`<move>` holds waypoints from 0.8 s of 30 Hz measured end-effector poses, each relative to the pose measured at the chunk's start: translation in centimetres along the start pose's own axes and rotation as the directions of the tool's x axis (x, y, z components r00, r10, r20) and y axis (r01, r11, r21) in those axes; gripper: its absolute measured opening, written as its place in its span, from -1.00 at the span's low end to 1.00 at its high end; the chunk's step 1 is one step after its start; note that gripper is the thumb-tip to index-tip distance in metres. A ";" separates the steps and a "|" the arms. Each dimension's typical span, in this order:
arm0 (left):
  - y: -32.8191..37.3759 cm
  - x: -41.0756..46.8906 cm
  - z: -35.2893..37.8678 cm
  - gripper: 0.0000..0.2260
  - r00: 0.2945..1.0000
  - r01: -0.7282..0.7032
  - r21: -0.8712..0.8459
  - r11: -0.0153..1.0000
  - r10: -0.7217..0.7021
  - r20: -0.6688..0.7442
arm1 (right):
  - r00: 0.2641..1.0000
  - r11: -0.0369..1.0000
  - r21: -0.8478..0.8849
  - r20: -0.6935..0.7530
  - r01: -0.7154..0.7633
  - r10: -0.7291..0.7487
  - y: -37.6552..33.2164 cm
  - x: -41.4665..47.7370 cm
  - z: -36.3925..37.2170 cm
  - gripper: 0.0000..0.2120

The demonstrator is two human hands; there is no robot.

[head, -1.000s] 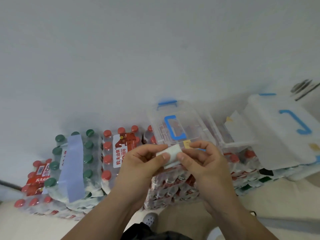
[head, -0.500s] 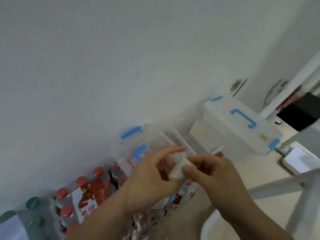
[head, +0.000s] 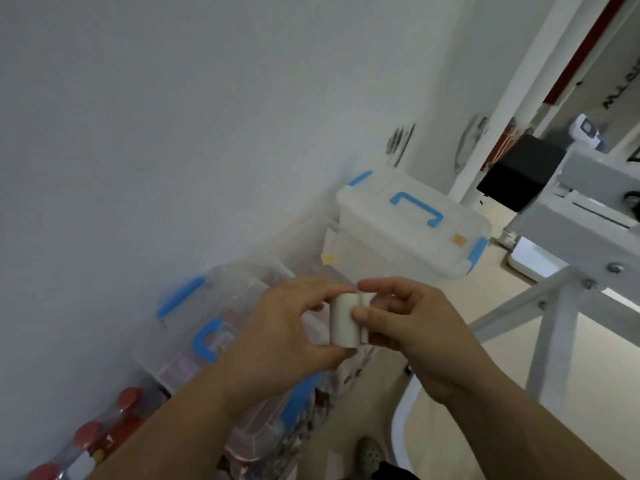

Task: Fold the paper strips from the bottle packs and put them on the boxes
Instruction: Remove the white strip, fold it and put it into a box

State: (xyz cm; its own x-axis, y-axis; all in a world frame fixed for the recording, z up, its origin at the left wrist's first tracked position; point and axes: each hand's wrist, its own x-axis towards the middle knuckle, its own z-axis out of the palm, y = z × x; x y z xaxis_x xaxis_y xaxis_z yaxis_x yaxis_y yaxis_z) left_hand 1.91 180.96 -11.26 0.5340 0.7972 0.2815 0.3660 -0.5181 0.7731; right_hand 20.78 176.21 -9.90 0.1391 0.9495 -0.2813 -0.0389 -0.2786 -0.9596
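White paper strip (head: 344, 318), folded small, pinched between left hand (head: 287, 336) and right hand (head: 412, 323), above the clear box (head: 194, 327). Folding looks about done; next, set it down on a box lid (head: 408, 216).

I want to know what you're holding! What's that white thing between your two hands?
In the head view, a folded paper strip sits between the left hand and the right hand. Both pinch it, above the clear box.
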 end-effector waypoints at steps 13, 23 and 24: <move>0.5 6.2 4.9 -0.63 0.967 0.249 -0.099 0.963 -0.253 -0.031 | 0.995 1.000 -0.007 0.093 0.031 -0.030 -0.1 6.2 -6.4 -0.80; 3.4 9.9 8.8 -0.61 0.980 0.196 0.153 0.969 -0.187 -0.071 | 0.938 0.839 0.437 0.270 -0.323 0.220 1.7 8.5 -10.5 -0.76; 3.6 9.9 8.9 -0.60 0.978 0.205 0.173 0.963 -0.194 -0.079 | 0.938 0.853 0.414 0.268 -0.317 0.219 2.0 8.7 -10.7 -0.77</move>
State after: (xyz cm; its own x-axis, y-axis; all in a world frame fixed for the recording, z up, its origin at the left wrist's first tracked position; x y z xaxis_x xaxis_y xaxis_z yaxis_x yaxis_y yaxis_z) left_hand 15.30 184.21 -10.82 0.3911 0.9045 0.1698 0.5940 -0.3890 0.7041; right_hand 32.46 182.32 -14.25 -0.1427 0.8684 -0.4749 -0.4869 -0.4794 -0.7301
